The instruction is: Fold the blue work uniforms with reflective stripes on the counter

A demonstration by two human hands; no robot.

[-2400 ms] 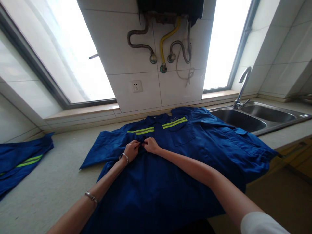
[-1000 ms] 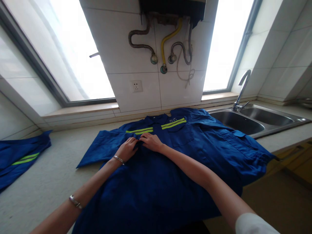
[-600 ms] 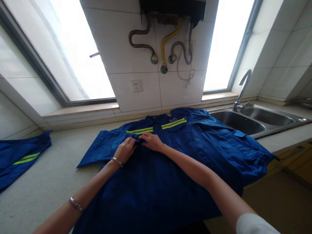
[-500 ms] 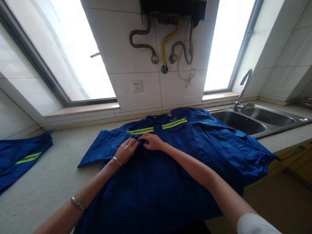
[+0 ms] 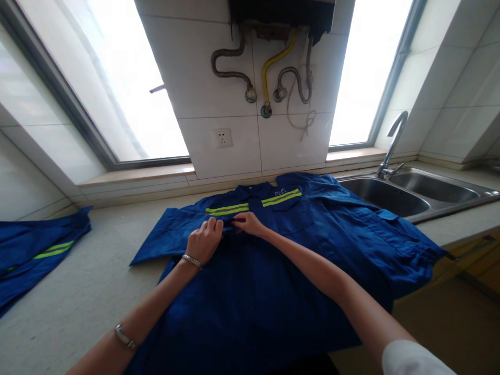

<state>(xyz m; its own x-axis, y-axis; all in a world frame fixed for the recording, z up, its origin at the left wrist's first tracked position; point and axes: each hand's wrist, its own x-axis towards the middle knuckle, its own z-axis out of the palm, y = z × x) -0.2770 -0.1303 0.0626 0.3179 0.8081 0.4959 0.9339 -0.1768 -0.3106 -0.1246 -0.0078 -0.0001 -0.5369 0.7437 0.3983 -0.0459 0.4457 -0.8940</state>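
A blue work jacket (image 5: pixel 250 291) with yellow-green reflective strips lies front side up across the counter, its collar toward the wall and its lower part hanging over the near edge. One sleeve is folded in over the left chest. My left hand (image 5: pixel 205 240) is closed on the cloth near the end of that sleeve, just below the left chest strip. Close beside it on the right, my right hand (image 5: pixel 249 224) pinches the same cloth between thumb and fingers. The exact bit of cloth in the fingertips is mostly hidden.
Another blue garment (image 5: pixel 42 250) with a reflective strip lies at the left on the counter (image 5: pixel 105 271). A double steel sink (image 5: pixel 425 208) with a tap (image 5: pixel 390 148) is at the right, touching the jacket's far sleeve. Pipes and a socket (image 5: pixel 223 138) are on the wall.
My hands have parted slightly, the right one shifting a little to the right while still pinching cloth. The whole view has shifted slightly. The jacket lies as before.
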